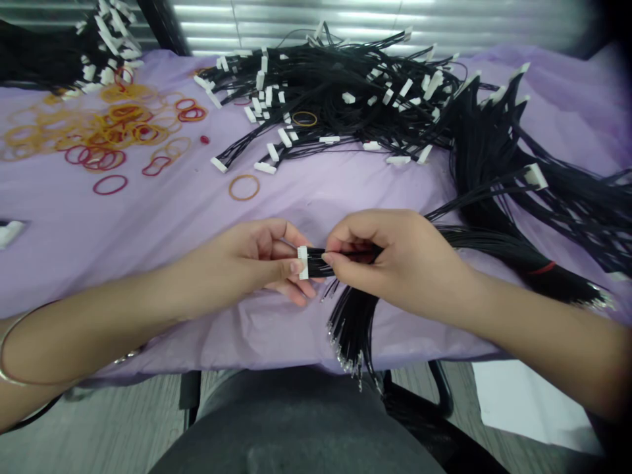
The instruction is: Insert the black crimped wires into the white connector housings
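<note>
Wire pile (pixel 567 191) cut off right; forearms too.

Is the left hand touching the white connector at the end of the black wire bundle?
Touching. The head view shows the left hand with its thumb pressed on the white connector; no gap is visible.

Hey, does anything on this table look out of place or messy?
One yellow rubber band lies on the black wire pile, apart from the scattered rubber bands at left. Both hands hold a wire bundle normally.
</note>
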Available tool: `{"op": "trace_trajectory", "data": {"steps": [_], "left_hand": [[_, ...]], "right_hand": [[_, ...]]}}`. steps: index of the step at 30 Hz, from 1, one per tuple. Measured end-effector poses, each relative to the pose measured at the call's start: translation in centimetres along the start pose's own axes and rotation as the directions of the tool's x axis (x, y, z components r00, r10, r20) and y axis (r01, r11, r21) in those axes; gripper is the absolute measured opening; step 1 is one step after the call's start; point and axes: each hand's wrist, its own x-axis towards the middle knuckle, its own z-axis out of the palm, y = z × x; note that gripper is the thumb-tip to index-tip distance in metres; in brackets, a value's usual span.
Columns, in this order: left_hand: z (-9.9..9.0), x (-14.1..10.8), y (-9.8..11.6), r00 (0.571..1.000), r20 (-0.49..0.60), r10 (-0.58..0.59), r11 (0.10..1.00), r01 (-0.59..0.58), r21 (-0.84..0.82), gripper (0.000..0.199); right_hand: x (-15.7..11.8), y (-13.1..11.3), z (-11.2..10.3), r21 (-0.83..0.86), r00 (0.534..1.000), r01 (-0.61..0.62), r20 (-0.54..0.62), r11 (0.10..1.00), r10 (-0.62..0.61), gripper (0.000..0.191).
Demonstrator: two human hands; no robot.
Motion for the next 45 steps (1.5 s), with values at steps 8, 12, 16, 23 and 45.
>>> {"op": "trace_trajectory", "data": {"steps": [8,12,16,23,45], "left_hand": [[0.1,0.0,0.2,1.000,0.004,0.001,1.000,-0.001,0.019,0.010],[0.2,0.1,0.2,1.000,0.004,0.012,1.000,-0.012,0.019,0.014],[0.1,0.1,0.2,1.000,0.011,0.013,1.000,-0.013,0.017,0.014],[-0.1,0.2,0.0,1.000,0.014,0.020,0.999,-0.021,0.044,0.012],[-0.1,0.1,0.5,0.992,-0.045,0.114,0.983,-0.106,0.150,0.006]], "right_hand": [[0.1,-0.1,-0.4,0.083,0.994,-0.052,0.098,0.995,0.044,0.011],[0.1,0.0,-0.6,0.081,0.993,-0.040,0.114,0.996,0.030,0.011],[0.0,0.1,-0.5,0.069,0.995,-0.030,0.094,0.997,0.023,0.010],[0.1,0.0,0.2,0.042,0.999,-0.040,0.030,0.998,0.038,0.010],[-1.1,0.5,-1.8,-0.511,0.908,0.390,0.076,0.766,-0.412,0.019]]}}
